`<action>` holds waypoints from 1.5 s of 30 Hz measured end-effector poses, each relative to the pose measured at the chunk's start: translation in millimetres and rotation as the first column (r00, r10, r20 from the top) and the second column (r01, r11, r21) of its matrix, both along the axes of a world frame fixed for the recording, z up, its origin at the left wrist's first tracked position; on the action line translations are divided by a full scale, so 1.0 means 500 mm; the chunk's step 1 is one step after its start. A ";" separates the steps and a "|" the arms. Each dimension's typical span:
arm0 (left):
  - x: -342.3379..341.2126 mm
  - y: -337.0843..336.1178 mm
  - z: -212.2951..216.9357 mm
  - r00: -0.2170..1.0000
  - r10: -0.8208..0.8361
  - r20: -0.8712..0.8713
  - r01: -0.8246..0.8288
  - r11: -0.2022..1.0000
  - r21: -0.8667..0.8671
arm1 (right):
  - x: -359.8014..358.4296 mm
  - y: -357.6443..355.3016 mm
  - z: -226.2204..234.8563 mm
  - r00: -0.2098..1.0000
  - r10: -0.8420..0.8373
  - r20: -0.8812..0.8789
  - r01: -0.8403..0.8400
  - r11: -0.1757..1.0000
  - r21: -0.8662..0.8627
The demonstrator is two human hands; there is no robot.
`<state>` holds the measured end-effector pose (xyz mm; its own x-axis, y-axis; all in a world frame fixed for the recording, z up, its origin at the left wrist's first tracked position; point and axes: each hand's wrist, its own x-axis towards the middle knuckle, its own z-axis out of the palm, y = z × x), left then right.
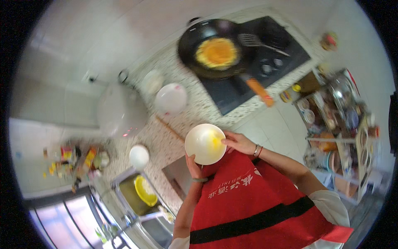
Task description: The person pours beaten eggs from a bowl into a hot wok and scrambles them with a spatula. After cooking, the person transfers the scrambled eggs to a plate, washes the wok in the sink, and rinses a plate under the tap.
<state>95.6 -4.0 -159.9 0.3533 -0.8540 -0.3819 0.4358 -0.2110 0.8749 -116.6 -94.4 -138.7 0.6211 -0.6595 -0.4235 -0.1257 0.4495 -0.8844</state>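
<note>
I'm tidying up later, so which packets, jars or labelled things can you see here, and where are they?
Seasoning bottles and packets: on the counter's left end, blurred, yellow, red and green.
Jar: far right of the stove, round, red and green.
Yellow-lidded jar: beside the pan handle.
Apron print: pale marks on red.

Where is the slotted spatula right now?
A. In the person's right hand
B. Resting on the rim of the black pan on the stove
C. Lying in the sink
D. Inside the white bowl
B. The slotted spatula rests with its head on the rim of the black pan that holds the yellow egg, while both hands, left and right, hold the white bowl.
</note>
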 end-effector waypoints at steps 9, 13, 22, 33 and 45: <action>-0.409 -0.060 -0.009 0.809 -0.533 -0.247 0.535 0.842 -0.069 | -0.427 0.223 0.064 0.789 -0.603 0.116 0.590 0.797 0.134; -0.618 -0.039 -0.003 0.682 -0.682 -0.264 0.711 0.702 0.025 | -0.594 0.338 0.053 0.560 -0.809 0.180 0.811 0.579 0.080; -1.034 0.026 0.058 0.346 -0.935 -0.081 0.938 0.345 0.016 | -0.867 0.542 0.078 0.113 -0.969 0.221 0.988 0.133 0.076; -1.444 -0.034 0.035 0.142 -0.985 -0.093 0.990 0.142 0.008 | -1.301 0.586 0.042 -0.368 -0.897 0.245 0.928 -0.336 0.161; -1.809 0.024 0.083 -0.052 -0.997 -0.055 0.997 -0.049 -0.054 | -1.819 0.840 -0.087 -0.916 -0.399 0.033 0.383 -0.897 -0.219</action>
<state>-809.0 8.1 -118.4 -0.8895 -0.2882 -0.3545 -0.1889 -0.4745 0.8598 -1026.0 325.5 -182.4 -0.8712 0.4235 -0.2485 0.1843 -0.1872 -0.9649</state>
